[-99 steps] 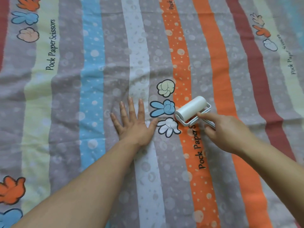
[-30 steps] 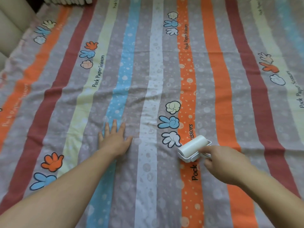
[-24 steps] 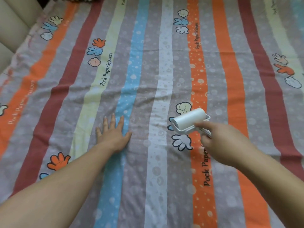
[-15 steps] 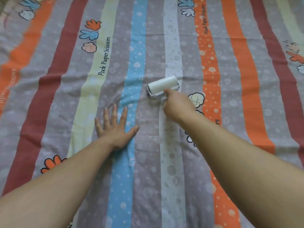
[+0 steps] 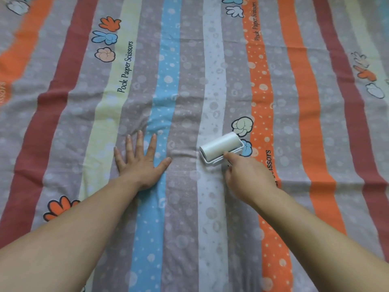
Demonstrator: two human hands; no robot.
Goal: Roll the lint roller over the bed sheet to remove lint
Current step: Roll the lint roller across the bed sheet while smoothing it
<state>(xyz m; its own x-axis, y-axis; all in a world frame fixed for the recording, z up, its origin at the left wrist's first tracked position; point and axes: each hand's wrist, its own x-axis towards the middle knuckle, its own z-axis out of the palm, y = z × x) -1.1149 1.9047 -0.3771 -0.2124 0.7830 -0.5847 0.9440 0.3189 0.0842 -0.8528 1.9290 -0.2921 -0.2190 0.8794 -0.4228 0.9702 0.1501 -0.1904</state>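
Squarely across the frame, a soft woven bed sheet (image 5: 305, 123) lies spread, its wavy stripes of orange, maroon, blue and grey dotted with pale bubbles and cartoon hand motifs, with faint creases running crosswise. A person's left hand (image 5: 140, 165) presses flat on the blue stripe (image 5: 166, 91), fingers straight and splayed, apparently pinning the cloth taut so it will not bunch. The right hand (image 5: 246, 175) grips the tool from behind, fingers curled and forefinger laid forward onto its frame, likely for downward pressure. The lint roller (image 5: 221, 146), a smooth white cylinder in a white plastic yoke, rests angled on the pale stripe (image 5: 212, 91), just beside a printed fist (image 5: 242, 126).
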